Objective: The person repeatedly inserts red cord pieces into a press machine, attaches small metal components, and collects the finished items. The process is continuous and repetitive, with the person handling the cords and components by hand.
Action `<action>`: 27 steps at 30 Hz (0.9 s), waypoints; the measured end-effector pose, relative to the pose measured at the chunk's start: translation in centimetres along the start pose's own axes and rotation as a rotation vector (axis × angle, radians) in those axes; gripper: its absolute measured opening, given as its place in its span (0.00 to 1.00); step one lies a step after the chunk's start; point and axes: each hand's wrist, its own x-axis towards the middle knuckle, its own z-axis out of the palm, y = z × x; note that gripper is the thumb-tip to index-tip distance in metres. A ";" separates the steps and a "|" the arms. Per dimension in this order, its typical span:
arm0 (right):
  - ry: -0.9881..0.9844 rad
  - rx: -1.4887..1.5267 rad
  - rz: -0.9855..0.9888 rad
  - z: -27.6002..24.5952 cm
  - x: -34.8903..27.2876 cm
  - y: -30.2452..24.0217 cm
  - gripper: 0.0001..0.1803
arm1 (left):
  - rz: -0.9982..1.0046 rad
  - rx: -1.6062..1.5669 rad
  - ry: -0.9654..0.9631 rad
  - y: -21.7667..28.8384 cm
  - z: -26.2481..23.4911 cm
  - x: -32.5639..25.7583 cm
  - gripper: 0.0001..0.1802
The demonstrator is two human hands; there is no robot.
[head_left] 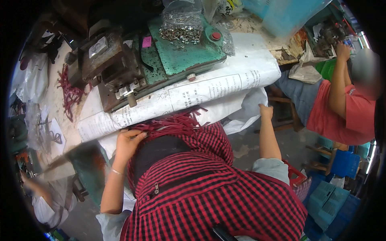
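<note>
A loose bundle of thin dark red strips (173, 125) lies across my lap, against the table's front edge. At the bundle's left end my left hand (129, 142) is closed, with thumb and fingertips pinched on the strips; how many they hold is hidden. Out to the right, my right hand (265, 112) grips the edge of a white plastic sheet (248, 108), which hangs down off the table. In front of me stands a green metal machine (189, 60) with a red button (216, 36). Its metal press head (130, 90) points toward me at the left.
Small metal pieces (181, 34) are heaped on the machine. More dark red strips (71, 94) lie left of it. A printed white sheet (209, 90) covers the table front. Another person (341, 100) works at the right, one at the lower left (46, 201). Teal crates (327, 201) stand lower right.
</note>
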 end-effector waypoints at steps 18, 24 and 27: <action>-0.325 0.557 -0.096 0.2 -2.2 6.3 0.20 | 0.418 -0.162 -0.468 18.3 20.3 9.2 0.14; -0.355 0.505 -0.050 -1.1 -4.3 6.7 0.16 | 0.641 0.114 -0.537 17.6 14.7 7.7 0.11; -0.273 0.102 -0.234 -0.8 -4.6 7.8 0.24 | 0.514 0.491 -0.691 17.9 11.2 6.1 0.17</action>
